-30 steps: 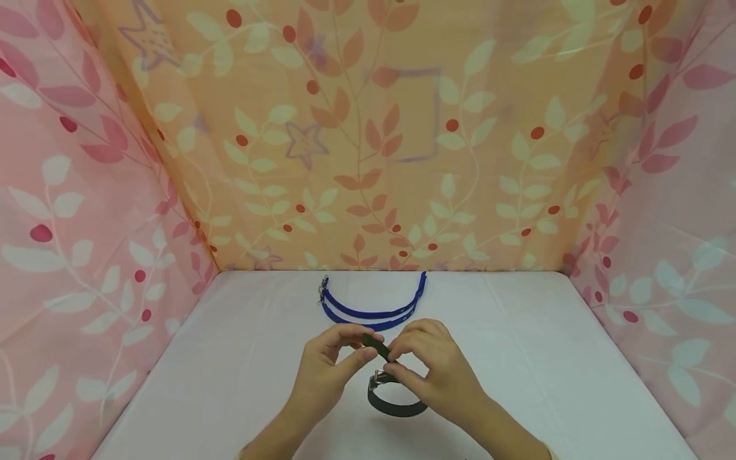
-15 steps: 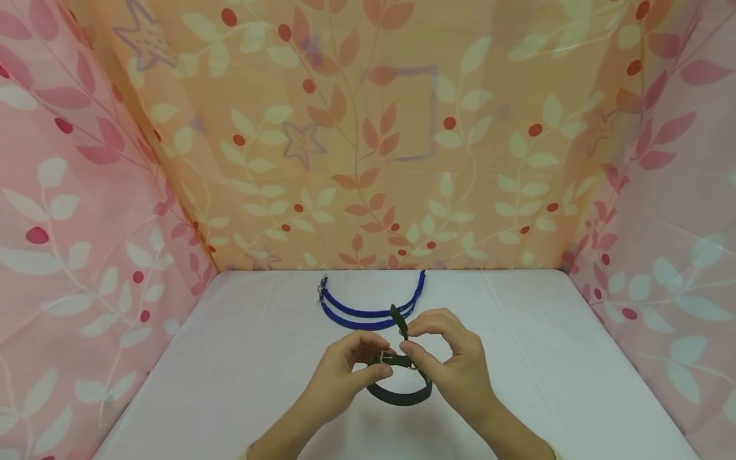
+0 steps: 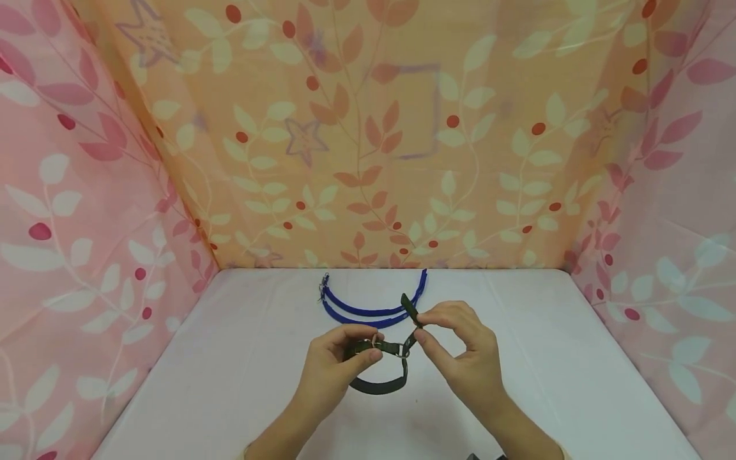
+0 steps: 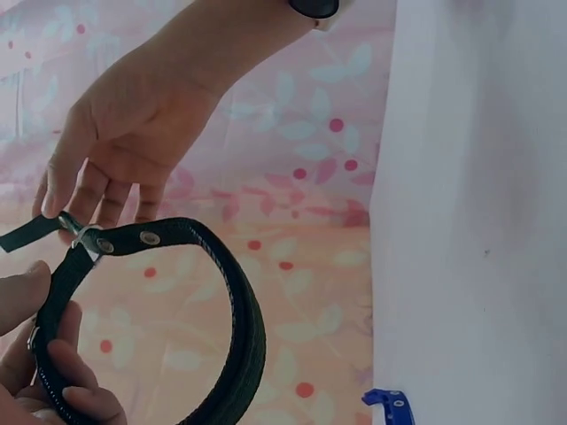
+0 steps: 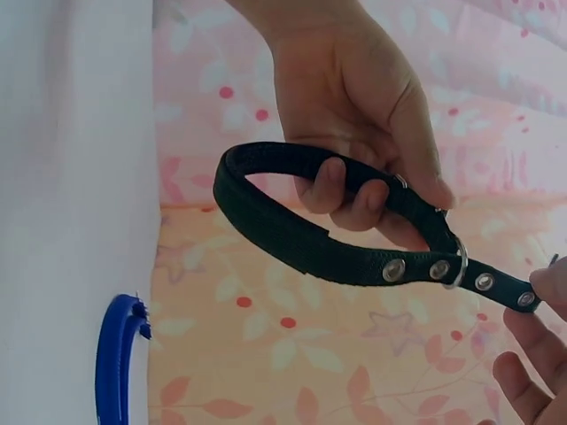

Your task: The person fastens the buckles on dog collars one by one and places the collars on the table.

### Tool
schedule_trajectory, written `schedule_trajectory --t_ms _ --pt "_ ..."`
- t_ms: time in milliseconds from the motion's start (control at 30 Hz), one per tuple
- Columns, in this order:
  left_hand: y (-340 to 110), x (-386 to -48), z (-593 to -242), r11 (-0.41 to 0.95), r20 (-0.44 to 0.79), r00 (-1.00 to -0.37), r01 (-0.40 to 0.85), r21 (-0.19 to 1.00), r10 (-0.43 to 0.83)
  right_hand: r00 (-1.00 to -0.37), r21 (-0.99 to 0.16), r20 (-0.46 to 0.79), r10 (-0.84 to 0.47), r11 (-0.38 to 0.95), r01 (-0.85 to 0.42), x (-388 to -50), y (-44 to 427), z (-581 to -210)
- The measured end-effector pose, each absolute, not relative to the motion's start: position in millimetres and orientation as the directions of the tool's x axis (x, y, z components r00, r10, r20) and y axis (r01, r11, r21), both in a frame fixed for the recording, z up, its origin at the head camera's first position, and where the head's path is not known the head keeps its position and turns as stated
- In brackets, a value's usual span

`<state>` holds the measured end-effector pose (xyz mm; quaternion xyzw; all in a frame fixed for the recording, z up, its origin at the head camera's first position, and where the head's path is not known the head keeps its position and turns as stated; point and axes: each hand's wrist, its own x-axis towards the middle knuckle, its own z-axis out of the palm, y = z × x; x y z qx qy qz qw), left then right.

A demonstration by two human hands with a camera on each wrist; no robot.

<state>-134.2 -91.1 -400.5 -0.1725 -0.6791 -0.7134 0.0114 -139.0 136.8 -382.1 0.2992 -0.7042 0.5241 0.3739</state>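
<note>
A dark green collar [image 3: 376, 387] with metal eyelets [image 5: 394, 269] is held above the table, bent into a loop. My left hand [image 3: 328, 364] grips it near the buckle [image 3: 375, 340], thumb and fingers on either side of the strap. Between thumb and fingertips my right hand [image 3: 466, 348] pinches the strap close to its free end [image 3: 409, 308], which sticks up past the fingers. In the right wrist view the strap passes through a metal ring [image 5: 461, 266], and eyelets show on both sides of it.
Two blue collars [image 3: 368, 323] lie curved side by side at the back of the white table [image 3: 190, 383]. Patterned cloth walls [image 3: 368, 128] enclose the back and sides. A small dark object [image 3: 485, 457] is cut off by the bottom edge.
My right hand has moved right and slightly up, drawing the strap end away from the buckle. The left hand went right, then back left, and now holds the buckle part. The blue collars stay put.
</note>
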Motion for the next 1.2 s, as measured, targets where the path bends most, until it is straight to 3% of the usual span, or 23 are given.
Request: schedule_trajectory --t_ms 233,833,1200 --pt "-92.0 -133.8 -397.8 -0.07 0.344 -0.926 0.337 0.939 0.152 -0.516 -0.473 0.853 -0.082 0.297 -0.83 -143.2 143.2 -380.7" --pt "-94.8 -128.2 -391.5 -0.008 0.359 -0.92 0.363 0.932 0.159 -0.385 -0.277 0.841 -0.38 0.311 -0.909 -146.8 155.3 -372.1" --pt "-92.5 -126.5 -393.8 0.108 0.539 -0.821 0.563 0.82 0.187 -0.323 -0.193 0.825 -0.464 0.306 -0.932 -145.2 153.9 -368.9"
